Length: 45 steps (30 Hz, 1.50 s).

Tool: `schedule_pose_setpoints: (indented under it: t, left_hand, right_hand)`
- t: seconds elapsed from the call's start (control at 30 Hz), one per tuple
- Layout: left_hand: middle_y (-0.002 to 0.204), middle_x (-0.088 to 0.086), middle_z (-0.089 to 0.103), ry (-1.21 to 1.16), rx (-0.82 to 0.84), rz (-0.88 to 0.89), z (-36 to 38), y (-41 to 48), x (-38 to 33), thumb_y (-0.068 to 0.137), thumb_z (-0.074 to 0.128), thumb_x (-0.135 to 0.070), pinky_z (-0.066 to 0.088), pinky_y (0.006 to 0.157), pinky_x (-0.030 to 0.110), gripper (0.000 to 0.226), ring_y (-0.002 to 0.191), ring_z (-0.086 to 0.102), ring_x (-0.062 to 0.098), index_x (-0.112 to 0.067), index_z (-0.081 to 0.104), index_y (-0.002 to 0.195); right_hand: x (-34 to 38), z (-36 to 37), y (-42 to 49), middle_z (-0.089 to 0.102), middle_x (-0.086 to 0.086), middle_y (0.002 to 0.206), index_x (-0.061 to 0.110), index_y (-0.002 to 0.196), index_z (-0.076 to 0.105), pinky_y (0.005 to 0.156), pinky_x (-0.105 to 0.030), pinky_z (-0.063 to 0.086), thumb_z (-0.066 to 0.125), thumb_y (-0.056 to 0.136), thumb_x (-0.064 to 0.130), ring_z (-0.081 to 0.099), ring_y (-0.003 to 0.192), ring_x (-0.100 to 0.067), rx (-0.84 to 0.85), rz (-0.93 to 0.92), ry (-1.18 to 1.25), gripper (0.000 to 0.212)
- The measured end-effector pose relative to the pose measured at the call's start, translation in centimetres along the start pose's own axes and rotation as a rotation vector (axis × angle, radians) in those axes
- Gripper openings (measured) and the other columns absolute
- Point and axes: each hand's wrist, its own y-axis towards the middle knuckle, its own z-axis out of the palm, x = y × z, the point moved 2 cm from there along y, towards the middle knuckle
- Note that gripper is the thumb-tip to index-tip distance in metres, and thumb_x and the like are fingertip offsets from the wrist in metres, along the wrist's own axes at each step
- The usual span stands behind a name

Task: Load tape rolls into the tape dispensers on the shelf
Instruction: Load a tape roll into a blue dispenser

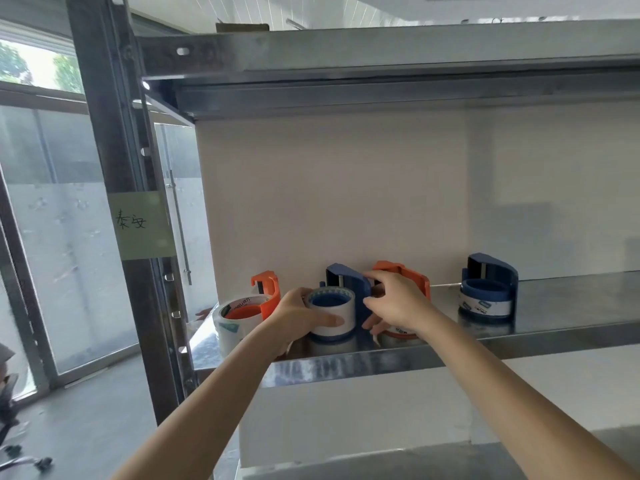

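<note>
The white tape roll [330,315] sits on the hub of the middle blue dispenser [346,280], near the front of the steel shelf [381,365]. I have the left hand [298,317] wrapped round the roll's outer wall, thumb laid across its front. I judge this grip is meant to press or turn the roll down onto the toothed blue core showing through its centre. The right hand [394,299] pinches the dispenser's curved blue guard between thumb and fingers, which braces the body so it cannot slide on the slick metal while the roll is seated. The roll looks nearly home, though I cannot tell whether it is fully down.

Just behind the right hand stands the rear orange dispenser [412,273], with a printed roll [401,332] under my wrist; its lettering is too hidden to read. To the left, the left orange dispenser [268,282] carries a clear tape roll [235,317] with dark print on its rim and a teal patch on its side. I think the print is a brand mark, but it is too blurred to read. Well apart on the right, the far blue dispenser [491,271] stands loaded, and its roll label [481,304] shows only small blue blocks.

On the dark upright post [104,150] a pale green note [142,225] carries two handwritten Chinese characters, seemingly 泰安.
</note>
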Motion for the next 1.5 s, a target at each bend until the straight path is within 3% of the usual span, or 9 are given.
schedule_pose_setpoints:
  t: [0.13, 0.37, 0.47, 0.57, 0.7, 0.87, 1.0, 1.2, 1.5]
  left_hand:
    - [0.102, 0.004, 0.067, -0.025, -0.011, -0.005, 0.1, 0.0, 0.2, 0.067, 0.084, -0.010, 0.055, 0.091, 0.039, 0.043, 0.099, 0.064, 0.022, -0.020, 0.056, 0.098]
    - [0.104, 0.009, 0.068, -0.049, 0.020, -0.011, -0.1, -0.1, 0.3, 0.053, 0.088, -0.016, 0.055, 0.090, 0.039, 0.069, 0.098, 0.066, 0.024, -0.011, 0.056, 0.113]
    - [0.114, 0.013, 0.063, -0.137, 0.090, -0.075, -0.4, -0.1, 0.2, 0.057, 0.082, -0.011, 0.054, 0.092, 0.040, 0.075, 0.105, 0.062, 0.027, -0.006, 0.046, 0.123]
    - [0.105, 0.012, 0.061, -0.195, 0.059, -0.150, -0.7, 0.0, -0.1, 0.076, 0.073, -0.010, 0.053, 0.074, 0.031, 0.048, 0.093, 0.061, 0.021, -0.001, 0.048, 0.115]
    - [0.100, 0.019, 0.055, -0.452, -0.083, -0.197, -1.5, 0.1, -0.4, 0.083, 0.069, -0.020, 0.039, 0.064, 0.025, 0.029, 0.081, 0.051, 0.021, -0.002, 0.055, 0.102]
    - [0.091, 0.012, 0.071, -0.716, -0.025, -0.031, -2.3, -1.2, -2.9, 0.090, 0.061, -0.022, 0.057, 0.067, 0.028, 0.028, 0.077, 0.070, 0.020, -0.002, 0.061, 0.110]
    - [0.107, 0.019, 0.069, -0.863, 0.135, 0.065, -2.7, -2.5, -5.0, 0.092, 0.054, -0.014, 0.059, 0.079, 0.035, 0.030, 0.091, 0.070, 0.025, 0.005, 0.060, 0.114]
    - [0.100, 0.015, 0.073, -0.792, 0.214, 0.213, -1.9, -3.5, -5.9, 0.080, 0.060, -0.012, 0.059, 0.079, 0.031, 0.029, 0.089, 0.071, 0.021, 0.003, 0.066, 0.104]
    - [0.108, 0.026, 0.058, -0.504, 0.209, 0.346, -1.4, -4.1, -6.2, 0.075, 0.068, -0.018, 0.043, 0.103, 0.042, 0.046, 0.103, 0.055, 0.033, 0.015, 0.061, 0.107]
  right_hand:
    - [1.2, -0.3, -0.2, 0.054, -0.002, 0.134, 0.019, 0.139, 0.043, 0.087, -0.025, 0.048, 0.064, 0.089, 0.023, 0.060, 0.111, -0.019, -0.148, -0.232, -0.361, 0.054]
    - [3.6, 2.5, 0.3, 0.056, 0.004, 0.122, 0.028, 0.118, 0.062, 0.103, -0.043, 0.031, 0.061, 0.086, 0.027, 0.043, 0.116, -0.021, 0.057, -0.483, -0.925, 0.032]
    - [2.8, 3.4, 0.6, 0.065, -0.001, 0.103, 0.022, 0.109, 0.063, 0.115, -0.045, 0.017, 0.055, 0.087, 0.012, 0.052, 0.110, -0.021, 0.115, -0.436, -0.836, 0.025]
    - [2.5, 3.3, 0.7, 0.067, -0.006, 0.107, 0.017, 0.111, 0.063, 0.120, -0.039, 0.008, 0.055, 0.085, 0.004, 0.049, 0.120, -0.024, 0.102, -0.438, -0.775, 0.030]
    - [2.1, 2.4, 0.6, 0.060, -0.003, 0.116, 0.022, 0.102, 0.065, 0.104, -0.036, 0.039, 0.062, 0.083, 0.005, 0.047, 0.122, -0.026, 0.025, -0.434, -0.505, 0.026]
    - [3.3, 0.3, -0.6, 0.065, 0.012, 0.107, 0.016, 0.107, 0.070, 0.087, -0.010, 0.039, 0.075, 0.079, 0.015, 0.055, 0.104, -0.001, -0.065, -0.456, -0.143, 0.029]
    - [3.4, -0.4, -1.1, 0.073, 0.006, 0.096, 0.014, 0.096, 0.072, 0.081, -0.034, 0.052, 0.081, 0.070, 0.017, 0.064, 0.090, -0.008, -0.171, -0.466, -0.041, 0.028]
    - [3.7, -0.9, -1.9, 0.067, 0.008, 0.115, 0.029, 0.117, 0.062, 0.090, -0.030, 0.053, 0.080, 0.074, 0.020, 0.063, 0.104, -0.008, -0.064, -0.398, 0.036, 0.048]
    - [5.7, -2.9, -3.6, 0.068, 0.015, 0.089, 0.026, 0.093, 0.062, 0.063, -0.007, 0.049, 0.069, 0.084, 0.019, 0.064, 0.076, 0.010, -0.156, -0.434, 0.323, 0.013]
